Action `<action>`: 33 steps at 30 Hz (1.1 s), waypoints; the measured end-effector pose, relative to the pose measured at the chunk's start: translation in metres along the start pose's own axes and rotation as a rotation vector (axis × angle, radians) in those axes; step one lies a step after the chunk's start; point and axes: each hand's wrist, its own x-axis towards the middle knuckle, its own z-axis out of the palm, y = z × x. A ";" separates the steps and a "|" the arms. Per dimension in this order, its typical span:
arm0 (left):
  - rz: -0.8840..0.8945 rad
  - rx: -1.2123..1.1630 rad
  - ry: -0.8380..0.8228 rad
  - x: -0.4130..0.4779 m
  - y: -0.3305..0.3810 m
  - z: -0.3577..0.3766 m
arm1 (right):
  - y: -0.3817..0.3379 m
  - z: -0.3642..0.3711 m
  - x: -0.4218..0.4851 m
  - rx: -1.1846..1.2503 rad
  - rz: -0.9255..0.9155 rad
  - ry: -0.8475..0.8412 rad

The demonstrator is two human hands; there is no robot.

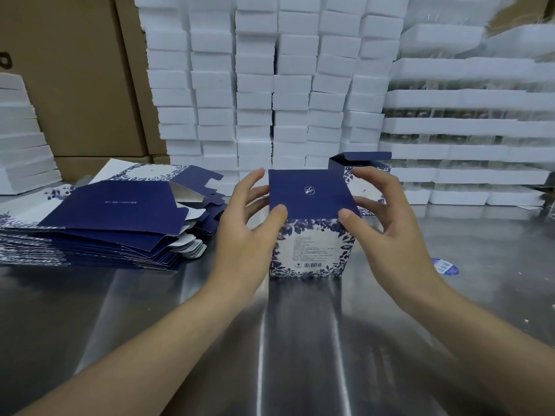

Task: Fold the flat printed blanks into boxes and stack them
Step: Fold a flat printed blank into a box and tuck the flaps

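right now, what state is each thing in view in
front box, folded, upright, top flap down
rear box, upright, lid flap open
flat blanks, unfolded, piled at left
left hand, grips front box, thumb on top
right hand, grips front box, thumb on top
white trays, stacked behind

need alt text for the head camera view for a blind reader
A person's left hand and right hand grip an upright printed box on a steel table, thumbs on its dark blue top. Flat blanks pile at left; a second box stands behind, lid open.
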 end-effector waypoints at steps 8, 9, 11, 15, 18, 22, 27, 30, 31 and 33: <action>0.153 0.362 -0.115 -0.003 -0.019 -0.005 | 0.024 -0.001 -0.007 -0.314 -0.067 -0.108; 0.161 0.389 -0.121 -0.003 -0.021 -0.006 | 0.027 -0.001 -0.007 -0.356 -0.080 -0.118; 0.167 0.410 -0.112 -0.004 -0.023 -0.007 | 0.030 -0.002 -0.007 -0.421 -0.089 -0.129; 0.151 0.402 -0.096 -0.002 -0.023 -0.008 | 0.030 -0.002 -0.007 -0.452 -0.094 -0.140; 0.139 0.373 -0.109 -0.002 -0.025 -0.009 | 0.032 -0.001 -0.008 -0.443 -0.077 -0.139; 0.172 0.384 -0.108 -0.001 -0.026 -0.009 | 0.033 -0.001 -0.008 -0.419 -0.022 -0.136; 0.214 0.356 -0.146 -0.002 -0.024 -0.006 | 0.031 0.001 -0.008 -0.404 -0.053 -0.143; 0.239 0.374 -0.169 -0.002 -0.022 -0.005 | 0.031 0.002 -0.008 -0.426 -0.070 -0.154; 0.241 0.389 -0.178 -0.003 -0.022 -0.005 | 0.032 0.002 -0.008 -0.434 -0.072 -0.159; 0.236 0.406 -0.188 -0.003 -0.023 -0.004 | 0.033 0.002 -0.008 -0.432 -0.058 -0.163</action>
